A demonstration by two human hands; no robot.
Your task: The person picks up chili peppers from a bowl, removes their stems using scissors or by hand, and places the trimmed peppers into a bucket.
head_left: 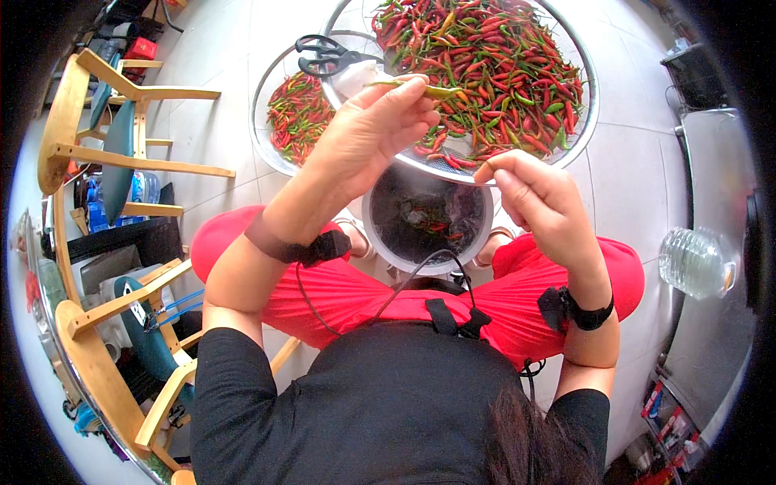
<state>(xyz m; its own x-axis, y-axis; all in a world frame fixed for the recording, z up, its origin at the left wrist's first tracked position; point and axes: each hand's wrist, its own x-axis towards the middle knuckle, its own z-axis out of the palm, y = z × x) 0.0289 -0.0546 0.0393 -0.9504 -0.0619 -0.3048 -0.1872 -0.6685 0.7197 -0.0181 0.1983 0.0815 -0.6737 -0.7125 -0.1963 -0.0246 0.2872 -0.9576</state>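
My left hand (376,125) pinches a yellowish-green chili pepper (441,92) between thumb and fingertips, above the rim of a large round mesh sieve (592,97). Red and green chili peppers (493,77) lie heaped in that sieve. Lower and to the right, my right hand (540,198) is closed in a pinch near the sieve's front edge; what its fingertips hold, if anything, is too small to make out. Black-handled scissors (317,58) rest at the sieve's left rim beside a crumpled white thing (360,77), their blades hidden.
Left of the big sieve is a smaller basket (260,105) of chili peppers (297,109). Between my feet stands a bucket (369,218) with dark contents and a few peppers. Wooden chairs (145,162) crowd the left side. A clear plastic bottle (697,263) is at the right.
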